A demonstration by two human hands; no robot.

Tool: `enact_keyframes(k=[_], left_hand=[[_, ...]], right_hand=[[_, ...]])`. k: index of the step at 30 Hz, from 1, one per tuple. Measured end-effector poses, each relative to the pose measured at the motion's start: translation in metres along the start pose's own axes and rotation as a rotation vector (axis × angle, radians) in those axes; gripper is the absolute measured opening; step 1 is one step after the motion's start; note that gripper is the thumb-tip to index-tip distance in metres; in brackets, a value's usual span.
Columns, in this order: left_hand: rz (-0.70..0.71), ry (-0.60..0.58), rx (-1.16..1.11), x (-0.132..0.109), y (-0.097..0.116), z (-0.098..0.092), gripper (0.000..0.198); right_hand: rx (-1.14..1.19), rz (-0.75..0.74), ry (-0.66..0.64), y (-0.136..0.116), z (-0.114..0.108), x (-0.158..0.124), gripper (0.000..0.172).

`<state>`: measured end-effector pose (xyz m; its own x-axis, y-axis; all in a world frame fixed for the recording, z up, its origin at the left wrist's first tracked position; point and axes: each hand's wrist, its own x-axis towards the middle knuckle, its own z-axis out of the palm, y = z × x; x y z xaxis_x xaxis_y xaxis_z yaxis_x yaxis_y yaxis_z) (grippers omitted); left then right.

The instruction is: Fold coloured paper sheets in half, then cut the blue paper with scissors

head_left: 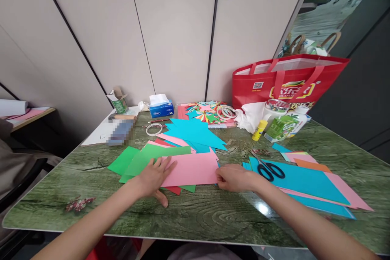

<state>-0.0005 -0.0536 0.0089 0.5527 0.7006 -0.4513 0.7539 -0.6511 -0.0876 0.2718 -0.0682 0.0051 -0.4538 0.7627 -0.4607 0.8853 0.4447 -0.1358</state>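
Note:
A pink sheet of paper [193, 170] lies on top of a fanned pile in front of me. My left hand [154, 176] rests on its left end, fingers spread. At its right edge my right hand [233, 177] has its fingers curled closed, pinching the paper's edge; the fingertips are partly hidden. Under the pink sheet, green paper [143, 161] sticks out to the left, with bits of red and blue showing. Just beyond lie blue pointed paper pieces [191, 132]. Scissors with black handles [270, 170] rest on a stack of blue paper [313, 180] to the right.
Toward the wall stand a blue tissue box [161, 108], colourful folded paper stars [205, 109], a yellow glue stick [259, 130], a green carton [278, 128] and a large red bag [277, 81]. A roll of tape [154, 129] lies behind the pile, and a hammer [122, 117] at the left.

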Motion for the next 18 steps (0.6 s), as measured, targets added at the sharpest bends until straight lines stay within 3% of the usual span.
enact_keyframes(k=[6, 10, 14, 18], left_hand=[[-0.022, 0.037, 0.032, -0.006, 0.007, 0.003, 0.086], [-0.037, 0.067, 0.04, -0.004, 0.008, 0.009, 0.097], [-0.013, 0.041, 0.043, -0.005, 0.011, 0.01, 0.113], [0.022, -0.032, 0.031, -0.006, 0.009, 0.008, 0.116]], right_hand=[[-0.011, -0.037, 0.033, 0.0, -0.005, -0.005, 0.026], [-0.061, -0.006, 0.082, -0.021, -0.012, -0.003, 0.032], [0.128, -0.251, 0.29, -0.055, -0.008, 0.019, 0.021], [0.264, -0.554, 0.5, -0.08, 0.013, 0.047, 0.027]])
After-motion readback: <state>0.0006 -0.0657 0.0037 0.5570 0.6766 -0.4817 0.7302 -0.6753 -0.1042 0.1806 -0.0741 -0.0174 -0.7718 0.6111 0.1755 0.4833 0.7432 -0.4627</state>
